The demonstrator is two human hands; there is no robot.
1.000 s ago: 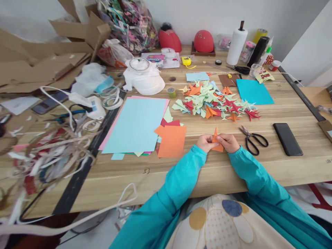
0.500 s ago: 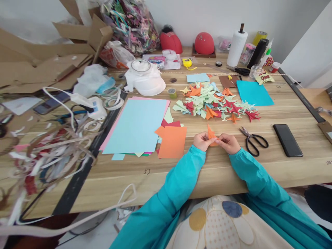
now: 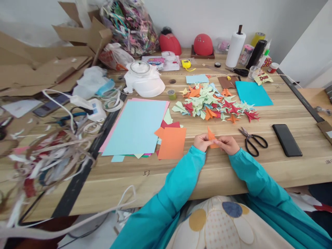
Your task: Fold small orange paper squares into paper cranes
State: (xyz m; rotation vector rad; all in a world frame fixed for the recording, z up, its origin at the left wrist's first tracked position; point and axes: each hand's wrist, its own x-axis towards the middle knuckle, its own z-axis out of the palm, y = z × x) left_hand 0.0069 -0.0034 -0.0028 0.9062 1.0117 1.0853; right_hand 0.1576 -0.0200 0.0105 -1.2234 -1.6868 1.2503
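Note:
A small piece of folded orange paper [image 3: 211, 135] is pinched between both my hands, just above the table's near part. My left hand [image 3: 201, 142] grips its left side with thumb and fingers. From the right, my right hand [image 3: 228, 144] presses the paper with closed fingers, its thumb beside the left one. Beyond them lies a heap of folded paper shapes [image 3: 207, 95] in pale green, orange, red and blue. Left of my hands, an orange sheet [image 3: 172, 143] rests over smaller coloured scraps, beside a stack topped by a light blue sheet [image 3: 137, 128].
Black-handled scissors [image 3: 252, 141] and a phone [image 3: 287, 140] lie to the right. A turquoise sheet [image 3: 254, 93] is behind the phone. Tangled ribbons [image 3: 52, 159], a power strip [image 3: 94, 109] and an open cardboard box [image 3: 46, 58] crowd the left. A white cable [image 3: 103, 214] crosses the table's front edge.
Both hands stay in nearly the same place, still pinching the folded orange paper. The fingers have shifted slightly on it, and the view has moved a little.

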